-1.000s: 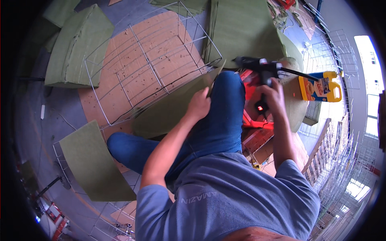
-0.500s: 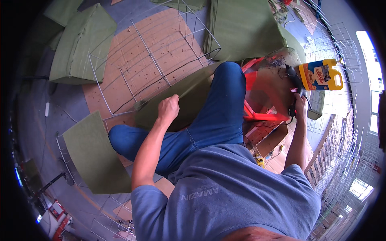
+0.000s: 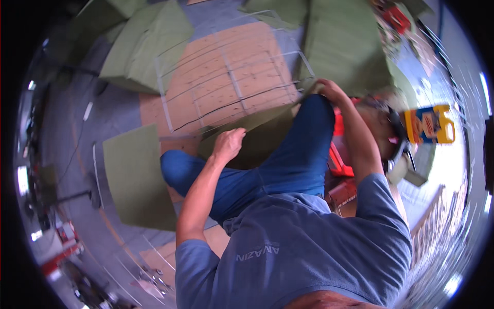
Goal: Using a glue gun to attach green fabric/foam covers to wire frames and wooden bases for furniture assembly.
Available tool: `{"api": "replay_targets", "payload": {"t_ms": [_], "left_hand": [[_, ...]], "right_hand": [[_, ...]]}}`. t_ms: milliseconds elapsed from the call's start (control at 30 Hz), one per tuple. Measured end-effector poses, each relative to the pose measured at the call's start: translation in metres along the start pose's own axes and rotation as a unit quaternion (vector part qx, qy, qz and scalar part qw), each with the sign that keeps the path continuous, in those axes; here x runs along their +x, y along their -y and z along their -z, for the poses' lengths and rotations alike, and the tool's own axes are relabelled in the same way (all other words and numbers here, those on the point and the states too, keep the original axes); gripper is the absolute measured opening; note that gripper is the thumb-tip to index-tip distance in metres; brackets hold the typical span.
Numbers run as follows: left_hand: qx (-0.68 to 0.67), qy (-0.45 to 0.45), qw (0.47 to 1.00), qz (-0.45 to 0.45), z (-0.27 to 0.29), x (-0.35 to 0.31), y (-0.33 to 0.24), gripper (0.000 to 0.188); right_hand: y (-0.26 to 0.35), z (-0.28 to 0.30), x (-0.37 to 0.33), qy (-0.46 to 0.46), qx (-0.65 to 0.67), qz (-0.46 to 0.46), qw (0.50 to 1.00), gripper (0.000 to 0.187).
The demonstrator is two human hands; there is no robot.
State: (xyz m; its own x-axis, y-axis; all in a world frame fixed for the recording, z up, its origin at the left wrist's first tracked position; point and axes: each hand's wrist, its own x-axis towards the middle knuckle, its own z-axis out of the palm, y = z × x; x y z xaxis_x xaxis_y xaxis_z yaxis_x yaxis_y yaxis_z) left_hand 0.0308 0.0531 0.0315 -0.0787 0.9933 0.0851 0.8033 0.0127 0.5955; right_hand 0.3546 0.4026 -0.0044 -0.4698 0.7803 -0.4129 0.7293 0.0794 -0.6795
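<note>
Across my lap and over a wire frame lies a green fabric sheet (image 3: 257,139). At its near-left edge my left hand (image 3: 229,146) is closed, the edge pinched between thumb and fingers. My right hand (image 3: 332,91), slightly blurred, is beyond my right knee, its fingers curled at the sheet's far right corner. The wire frame (image 3: 234,82) extends away from me over brown cardboard (image 3: 252,46). A black tool with a cord (image 3: 397,135) rests to the right of my right forearm, against a yellow jug (image 3: 443,123) with a blue label.
Green covered blocks stand at the far left (image 3: 146,49) and far right (image 3: 345,46). A green panel (image 3: 136,180) leans beside my left knee. A red plastic stool (image 3: 338,157) is beside my right leg. Stacked wire racks line the right side.
My right hand has left the black tool and moved forward and left to the sheet's far corner. My left hand remains at the sheet's edge. The whole view has shifted.
</note>
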Motion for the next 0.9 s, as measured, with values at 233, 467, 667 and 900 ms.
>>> {"api": "replay_targets", "payload": {"t_ms": [233,467,667,900], "left_hand": [[0.058,0.082,0.965,0.244,0.063,-0.052,0.075,0.027],[-0.006,-0.072,0.944,0.322,0.134,-0.066,0.109,0.025],[0.057,-0.162,0.931,0.323,0.139,-0.069,0.132,0.022],[0.012,-0.216,0.913,0.345,0.138,-0.058,0.159,0.024]], "right_hand": [[-0.024,0.032,-0.008,-0.085,0.033,0.063,0.994,0.024],[0.008,0.033,-0.032,-0.088,0.144,0.068,0.983,0.021],[0.018,0.021,-0.018,-0.122,0.131,0.047,0.983,0.034],[0.03,0.002,-0.012,-0.191,0.11,0.042,0.974,0.036]]}}
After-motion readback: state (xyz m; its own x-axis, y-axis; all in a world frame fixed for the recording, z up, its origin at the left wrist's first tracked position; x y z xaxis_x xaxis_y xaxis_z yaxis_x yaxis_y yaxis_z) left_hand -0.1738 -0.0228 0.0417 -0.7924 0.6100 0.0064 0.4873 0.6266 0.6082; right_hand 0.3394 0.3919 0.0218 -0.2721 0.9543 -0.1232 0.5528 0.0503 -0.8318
